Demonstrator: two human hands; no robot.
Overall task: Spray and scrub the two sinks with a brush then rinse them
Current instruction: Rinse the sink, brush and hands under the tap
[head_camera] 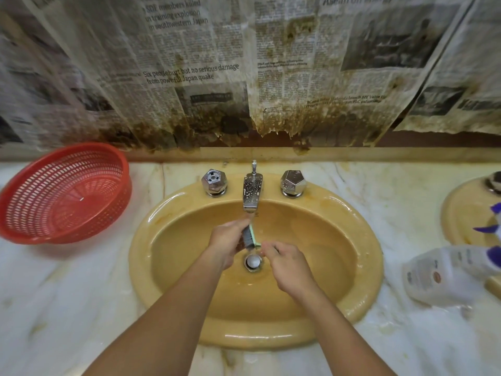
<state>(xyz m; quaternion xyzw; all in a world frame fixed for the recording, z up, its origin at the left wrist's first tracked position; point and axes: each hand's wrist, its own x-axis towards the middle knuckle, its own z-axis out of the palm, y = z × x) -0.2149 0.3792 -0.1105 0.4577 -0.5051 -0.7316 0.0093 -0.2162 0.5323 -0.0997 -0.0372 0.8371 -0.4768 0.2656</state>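
Both hands are over the bowl of the yellow sink (360,256), directly below the chrome spout (252,192), from which a thin stream of water falls onto the brush (250,237). The brush, with a pale green back and dark bristles, is held roughly upright above the drain plug (253,261). The left hand (226,244) has its fingers curled against the bristle side of the brush head and grips it. The right hand (287,264) is curled at the lower end of the brush, fingertips pinching what appears to be its handle; the exact contact is partly hidden by the fingers. The sink surface is wet and glossy, with droplets on the spout. A faceted chrome tap knob stands on each side of the spout, the left knob (214,181) and the right knob (292,183). The sink is set in a pale marble counter (67,289), also wet near the rim. A red perforated basket (65,194) sits on the counter at left, well apart from the sink. At right, a white spray bottle (450,275) with a purple trigger lies blurred on the counter between this sink and the second sink (458,210), of which only an edge shows. Stained newspaper (206,66) covers the wall behind.
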